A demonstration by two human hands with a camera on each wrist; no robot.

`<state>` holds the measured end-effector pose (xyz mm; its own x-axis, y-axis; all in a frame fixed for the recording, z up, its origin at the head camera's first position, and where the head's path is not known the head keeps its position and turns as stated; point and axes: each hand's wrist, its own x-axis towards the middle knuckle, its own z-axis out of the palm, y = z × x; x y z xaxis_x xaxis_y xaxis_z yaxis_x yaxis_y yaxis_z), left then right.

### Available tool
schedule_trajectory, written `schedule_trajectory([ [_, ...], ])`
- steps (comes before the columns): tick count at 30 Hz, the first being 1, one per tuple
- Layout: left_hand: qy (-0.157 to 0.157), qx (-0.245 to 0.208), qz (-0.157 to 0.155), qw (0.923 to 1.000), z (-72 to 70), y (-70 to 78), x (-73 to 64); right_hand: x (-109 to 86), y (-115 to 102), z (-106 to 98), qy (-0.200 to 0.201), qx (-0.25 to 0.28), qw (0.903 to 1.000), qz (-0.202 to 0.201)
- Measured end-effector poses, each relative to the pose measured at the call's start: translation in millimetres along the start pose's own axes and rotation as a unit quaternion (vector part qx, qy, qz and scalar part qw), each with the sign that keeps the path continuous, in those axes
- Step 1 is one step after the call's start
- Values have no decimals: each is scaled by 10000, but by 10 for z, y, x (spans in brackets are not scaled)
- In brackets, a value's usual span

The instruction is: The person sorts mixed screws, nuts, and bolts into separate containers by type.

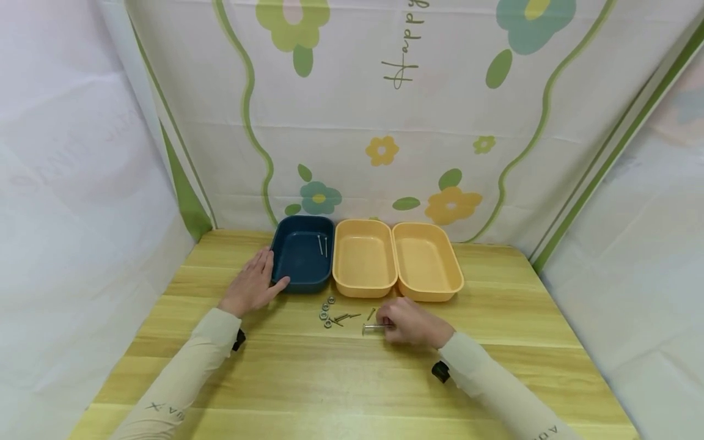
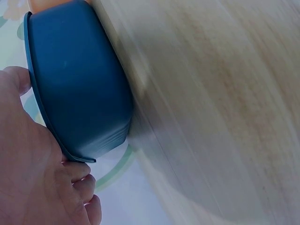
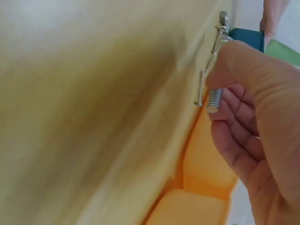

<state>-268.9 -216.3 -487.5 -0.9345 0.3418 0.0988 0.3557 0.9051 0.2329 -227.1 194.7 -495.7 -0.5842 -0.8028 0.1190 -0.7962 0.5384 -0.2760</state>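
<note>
Silvery bolt [image 1: 374, 327] tight between right fingers [image 3: 227, 136], left fingers [image 1: 265, 261] loosely spread against blue tray [image 1: 305, 286]

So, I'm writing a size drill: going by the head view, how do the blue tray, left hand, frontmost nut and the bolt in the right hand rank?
1. Blue tray
2. Left hand
3. Bolt, partly hidden, ranked by what shows
4. Frontmost nut

Bolt [image 3: 214, 100] partly hidden by right hand [image 1: 411, 322], 2 sleeves [image 1: 187, 366] cut off
</note>
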Motion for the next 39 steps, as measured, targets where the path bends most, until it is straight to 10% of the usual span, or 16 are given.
schedule_trajectory([
  [21,-109,-80,-66,9999,5,4,-1,556,-173,-562,382,-593,9964,-477],
  [39,-55,-20,-71,10000,16,-17,9,1315,-220,-624,430,-590,9973,-105],
])
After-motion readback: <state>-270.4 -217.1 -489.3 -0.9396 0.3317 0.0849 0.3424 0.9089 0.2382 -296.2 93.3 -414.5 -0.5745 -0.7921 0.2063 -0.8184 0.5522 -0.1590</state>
